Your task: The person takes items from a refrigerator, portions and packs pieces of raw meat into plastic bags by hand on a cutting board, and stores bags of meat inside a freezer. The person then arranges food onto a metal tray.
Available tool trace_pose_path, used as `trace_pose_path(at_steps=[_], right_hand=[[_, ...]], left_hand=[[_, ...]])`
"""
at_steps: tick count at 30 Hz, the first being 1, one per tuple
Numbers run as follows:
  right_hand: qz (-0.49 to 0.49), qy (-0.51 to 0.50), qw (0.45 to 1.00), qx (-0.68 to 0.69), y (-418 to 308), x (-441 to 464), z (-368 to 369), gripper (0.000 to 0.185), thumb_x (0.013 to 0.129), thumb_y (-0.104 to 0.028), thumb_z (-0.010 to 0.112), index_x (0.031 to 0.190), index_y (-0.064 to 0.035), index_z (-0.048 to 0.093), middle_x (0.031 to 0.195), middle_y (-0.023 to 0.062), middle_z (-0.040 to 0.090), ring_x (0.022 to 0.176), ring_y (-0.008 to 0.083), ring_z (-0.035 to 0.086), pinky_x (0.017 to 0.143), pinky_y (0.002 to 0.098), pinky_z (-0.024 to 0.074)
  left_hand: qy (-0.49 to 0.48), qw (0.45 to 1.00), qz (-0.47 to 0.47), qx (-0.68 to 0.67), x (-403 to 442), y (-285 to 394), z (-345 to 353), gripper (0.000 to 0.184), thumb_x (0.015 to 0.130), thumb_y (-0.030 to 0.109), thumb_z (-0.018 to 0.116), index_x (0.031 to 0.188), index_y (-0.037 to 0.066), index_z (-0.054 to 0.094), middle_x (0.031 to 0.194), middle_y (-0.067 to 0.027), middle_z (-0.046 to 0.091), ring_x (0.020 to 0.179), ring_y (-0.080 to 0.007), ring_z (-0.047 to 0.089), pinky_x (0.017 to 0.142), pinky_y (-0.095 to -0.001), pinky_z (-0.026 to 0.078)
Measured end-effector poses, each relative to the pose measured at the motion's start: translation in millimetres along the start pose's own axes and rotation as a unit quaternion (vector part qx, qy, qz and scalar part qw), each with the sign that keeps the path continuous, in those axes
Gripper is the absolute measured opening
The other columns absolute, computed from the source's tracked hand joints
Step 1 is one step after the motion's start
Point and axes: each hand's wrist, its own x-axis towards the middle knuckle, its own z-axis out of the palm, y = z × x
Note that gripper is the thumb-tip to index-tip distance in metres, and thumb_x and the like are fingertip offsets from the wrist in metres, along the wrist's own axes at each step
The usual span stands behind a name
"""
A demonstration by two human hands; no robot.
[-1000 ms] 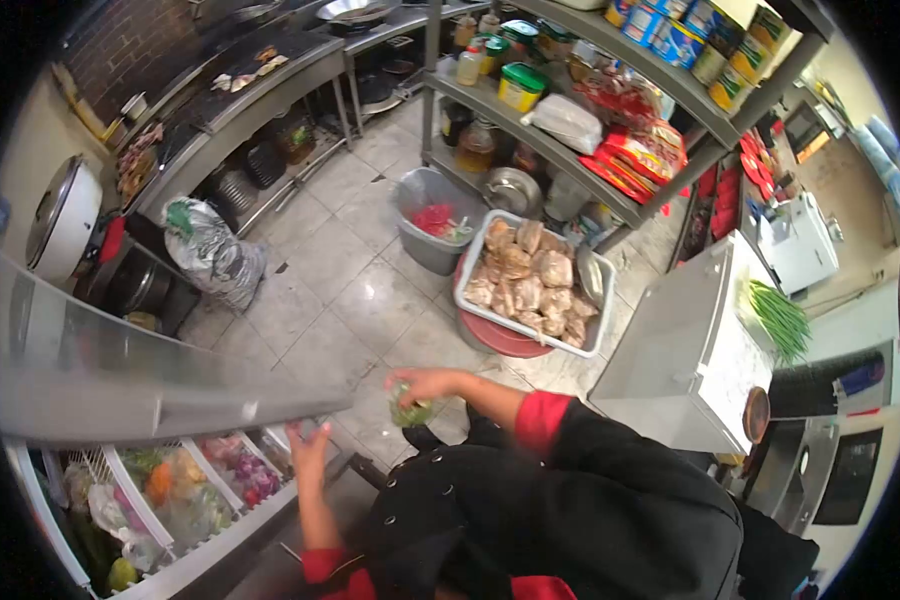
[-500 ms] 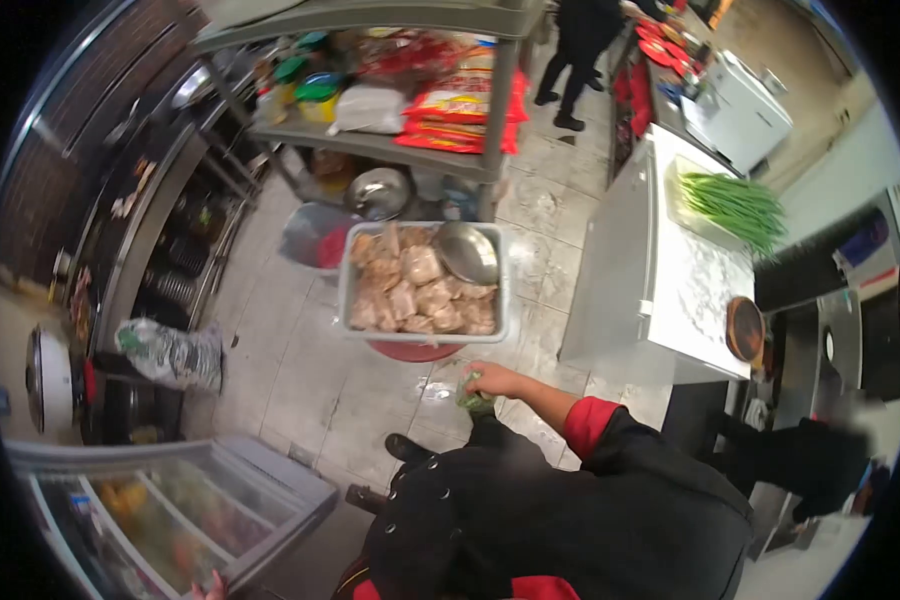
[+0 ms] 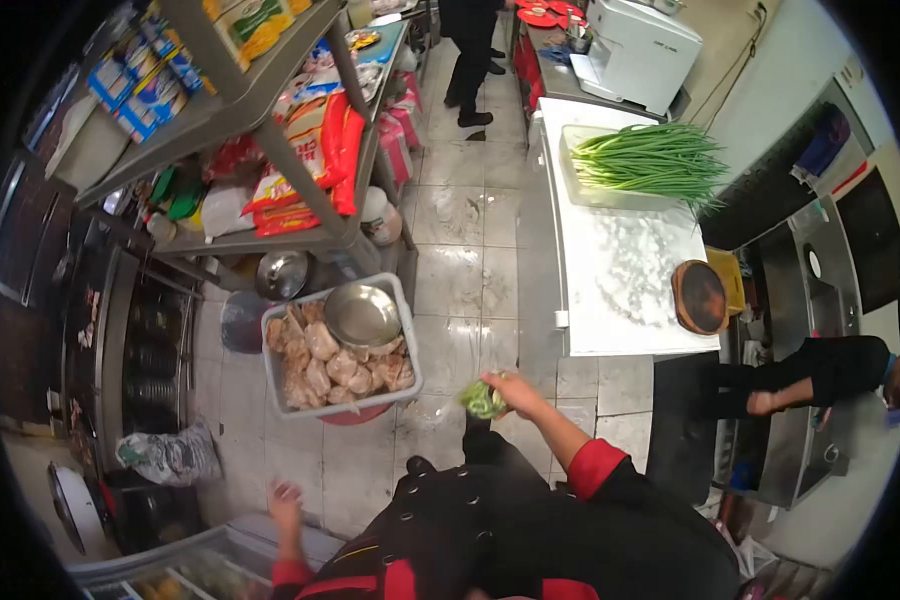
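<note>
With right fingers [image 3: 494,381], gripping greens [image 3: 481,400] at tub's [image 3: 407,337] 4 o'clock; holding left fingers [image 3: 287,491] loosely open, 7 o'clock.

The right hand [image 3: 510,393] and left hand [image 3: 285,500] are bare. Back from the right hand, a broad red cuff [image 3: 597,468] ends a black sleeve [image 3: 660,505]; a matching red cuff [image 3: 290,573] sits behind the left hand. Nearer the body than either hand spreads a black jacket [image 3: 540,530], set with small round buttons [image 3: 406,517]. Red trim [image 3: 400,580] marks its front. Between the hands shows a dark shoe [image 3: 420,466].
</note>
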Motion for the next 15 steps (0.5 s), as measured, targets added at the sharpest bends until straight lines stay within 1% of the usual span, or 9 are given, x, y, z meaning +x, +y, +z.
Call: trace_pose_path(at_steps=[2, 3, 4, 7, 9, 10, 12, 13, 15], right_hand=[[-0.015, -0.055, 0.998, -0.020, -15, -14, 4, 0.058, 0.092, -0.048, 0.065, 0.120, 0.0010, 0.056, 0.096, 0.0127, 0.065, 0.071, 0.0233, 0.069, 0.051, 0.0357, 0.0598], [-0.020, -0.075, 0.996, -0.037, -25, -20, 6, 0.058, 0.092, -0.049, 0.065, 0.121, 0.0007, 0.056, 0.095, 0.0124, 0.065, 0.073, 0.0225, 0.069, 0.053, 0.0349, 0.0602], [-0.018, -0.071, 0.996, -0.045, -42, -36, 10, 0.058, 0.092, -0.049, 0.065, 0.121, 0.0007, 0.056, 0.095, 0.0124, 0.065, 0.073, 0.0225, 0.069, 0.053, 0.0349, 0.0602], [-0.108, -0.022, 0.978, -0.177, -88, -54, 23, 0.063, 0.090, -0.049, 0.068, 0.127, 0.0001, 0.054, 0.107, 0.0147, 0.064, 0.084, 0.0214, 0.068, 0.064, 0.0331, 0.0613], [-0.126, -0.154, 0.976, -0.094, -96, -37, 21, 0.065, 0.094, -0.042, 0.066, 0.142, -0.0046, 0.044, 0.121, 0.0155, 0.061, 0.107, 0.0207, 0.063, 0.084, 0.0329, 0.0579], [-0.127, -0.154, 0.975, -0.101, -112, -42, 23, 0.065, 0.094, -0.042, 0.066, 0.142, -0.0046, 0.044, 0.121, 0.0155, 0.061, 0.107, 0.0207, 0.063, 0.084, 0.0329, 0.0579], [-0.117, -0.202, 0.972, -0.038, -145, -53, 21, 0.071, 0.092, -0.041, 0.069, 0.146, -0.0064, 0.038, 0.130, 0.0164, 0.054, 0.102, 0.0209, 0.064, 0.077, 0.0325, 0.0591], [-0.117, -0.202, 0.971, -0.044, -160, -55, 13, 0.071, 0.092, -0.041, 0.069, 0.146, -0.0064, 0.038, 0.130, 0.0164, 0.054, 0.102, 0.0209, 0.064, 0.077, 0.0325, 0.0591], [-0.112, -0.226, 0.968, -0.001, -188, -53, -12, 0.070, 0.094, -0.039, 0.068, 0.148, -0.0097, 0.036, 0.131, 0.0155, 0.054, 0.104, 0.0214, 0.065, 0.076, 0.0323, 0.0586]], left_hand=[[-0.157, 0.949, 0.121, 0.244, -17, 120, 177, 0.075, 0.086, 0.006, 0.069, 0.152, 0.008, 0.032, 0.130, -0.0152, 0.059, 0.100, -0.0225, 0.065, 0.081, -0.0348, 0.055], [-0.230, 0.949, 0.180, 0.122, -14, 136, 240, 0.080, 0.083, 0.011, 0.075, 0.152, 0.008, 0.033, 0.129, -0.0153, 0.059, 0.104, -0.0233, 0.063, 0.086, -0.0345, 0.054], [-0.254, 0.941, 0.160, 0.155, -38, 195, 296, 0.089, 0.078, 0.021, 0.083, 0.151, 0.009, 0.034, 0.131, -0.0155, 0.058, 0.112, -0.0272, 0.061, 0.094, -0.0367, 0.051], [-0.302, 0.884, 0.297, 0.197, -73, 284, 396, 0.097, 0.072, 0.033, 0.088, 0.151, 0.009, 0.035, 0.132, -0.0158, 0.057, 0.119, -0.0322, 0.057, 0.099, -0.0397, 0.048], [-0.307, 0.781, 0.472, 0.270, -87, 313, 432, 0.095, 0.071, 0.031, 0.088, 0.148, 0.008, 0.038, 0.131, -0.0131, 0.058, 0.117, -0.0300, 0.059, 0.095, -0.0423, 0.050], [-0.303, 0.784, 0.473, 0.264, -79, 309, 442, 0.095, 0.071, 0.031, 0.088, 0.148, 0.008, 0.038, 0.131, -0.0131, 0.058, 0.117, -0.0300, 0.059, 0.095, -0.0423, 0.050], [-0.350, 0.851, 0.341, 0.194, -50, 298, 464, 0.093, 0.069, 0.034, 0.089, 0.144, 0.008, 0.040, 0.124, -0.0128, 0.061, 0.112, -0.0270, 0.061, 0.093, -0.0392, 0.050], [-0.372, 0.897, 0.216, 0.097, -50, 318, 465, 0.074, 0.078, 0.029, 0.083, 0.138, 0.008, 0.046, 0.112, -0.0090, 0.063, 0.101, -0.0209, 0.063, 0.088, -0.0347, 0.051], [-0.370, 0.919, 0.117, -0.061, -15, 315, 479, 0.051, 0.086, 0.024, 0.076, 0.128, 0.005, 0.053, 0.100, -0.0053, 0.063, 0.091, -0.0140, 0.062, 0.081, -0.0311, 0.052]])
